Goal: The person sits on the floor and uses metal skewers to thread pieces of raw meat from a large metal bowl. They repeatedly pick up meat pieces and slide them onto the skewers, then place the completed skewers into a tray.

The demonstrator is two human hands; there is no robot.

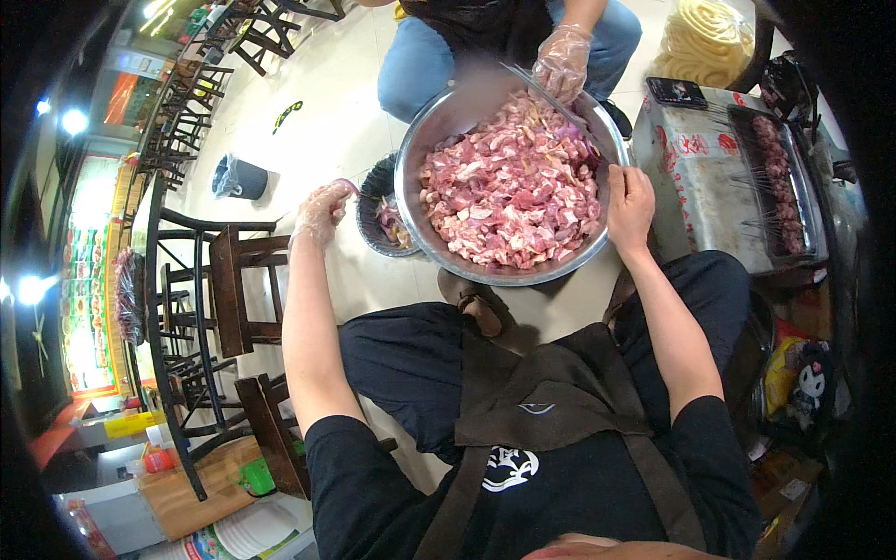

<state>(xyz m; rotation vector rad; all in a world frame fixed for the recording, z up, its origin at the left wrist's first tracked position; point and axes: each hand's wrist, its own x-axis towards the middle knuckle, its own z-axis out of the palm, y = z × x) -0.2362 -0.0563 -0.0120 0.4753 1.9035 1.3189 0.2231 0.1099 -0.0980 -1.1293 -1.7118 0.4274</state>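
Observation:
A large steel bowl (409,210) of cut raw meat (514,196), with some onion mixed in, stands before me. My right hand (631,206), without a glove, grips the bowl's right rim. My left hand (322,210), in a clear plastic glove, is held out left of the bowl, its fingers closed on a piece of purple onion (346,186). Just right of it is a lined bin (367,234) with onion scraps. Across the bowl, a person's gloved hand (562,63) is over the meat, beside thin metal skewers (542,91).
On the right, a white box (689,189) bears a phone (676,92) and a tray of skewered meat (777,185). Behind it sits a bag of pale coiled food (703,42). A second lined bin (241,178) and dark wooden stools (231,290) are on the left.

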